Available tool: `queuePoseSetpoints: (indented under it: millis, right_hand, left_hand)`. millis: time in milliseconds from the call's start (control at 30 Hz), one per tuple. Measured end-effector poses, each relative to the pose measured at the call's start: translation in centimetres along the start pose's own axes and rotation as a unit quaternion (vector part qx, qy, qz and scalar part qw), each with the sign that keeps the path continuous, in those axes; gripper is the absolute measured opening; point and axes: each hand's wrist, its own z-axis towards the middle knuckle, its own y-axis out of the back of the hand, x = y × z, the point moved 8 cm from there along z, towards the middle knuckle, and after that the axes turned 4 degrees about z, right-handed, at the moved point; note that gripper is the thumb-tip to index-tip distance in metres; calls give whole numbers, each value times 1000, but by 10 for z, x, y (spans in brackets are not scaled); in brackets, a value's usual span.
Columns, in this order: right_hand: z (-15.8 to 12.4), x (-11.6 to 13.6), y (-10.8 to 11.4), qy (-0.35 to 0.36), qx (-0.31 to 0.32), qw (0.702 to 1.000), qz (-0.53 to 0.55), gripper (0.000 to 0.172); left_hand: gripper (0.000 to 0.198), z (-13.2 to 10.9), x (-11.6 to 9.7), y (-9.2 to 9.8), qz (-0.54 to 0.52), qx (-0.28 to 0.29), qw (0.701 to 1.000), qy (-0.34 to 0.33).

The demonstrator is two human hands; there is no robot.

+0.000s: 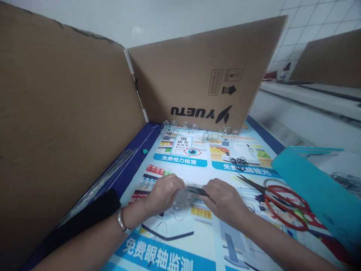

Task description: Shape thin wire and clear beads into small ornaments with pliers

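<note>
1. Your left hand [163,194] and right hand [225,201] meet low over the middle of the surface [158,130], which is covered by a printed poster [183,160].
2. Between them you hold a dark thin piece [197,191], lying roughly level just above the poster.
3. Your left fingers [176,184] are curled shut around its left end. Your right fingers [210,188] are pinched closed on its right end.
4. Directly under the piece, clear plastic bits [183,201] rest on the poster, touching or nearly touching your left fingertips. What exactly they are is too blurred to tell.
5. A metal bracelet [122,222] sits on your left wrist, and a black pad [84,216] lies just beside that forearm.
6. Red-handled scissors [282,203] lie flat to the right of your right hand, near it but apart.
7. A teal box [316,188] stands beyond the scissors at the right edge.
8. A small heap of black loops [238,162] lies further back on the poster, well clear of both hands.
9. Cardboard walls [197,75] stand behind and to your left, with a green pin [144,151] near their corner.
</note>
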Motion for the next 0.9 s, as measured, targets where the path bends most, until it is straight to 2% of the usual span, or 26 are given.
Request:
queuePoseSetpoints:
  millis: [367, 533, 900]
  right_hand:
    - [5, 6, -1, 8, 60, 998, -31, 17]
    - [6, 10, 4, 1, 53, 998, -38, 14]
    - [4, 13, 4, -22, 60, 997, -52, 13]
  left_hand:
    - [21, -2, 0, 0, 5, -9, 1000, -13]
    - [20, -2, -2, 3, 7, -21, 1000, -21]
    - [21, -4, -9, 0, 44, 11, 998, -48]
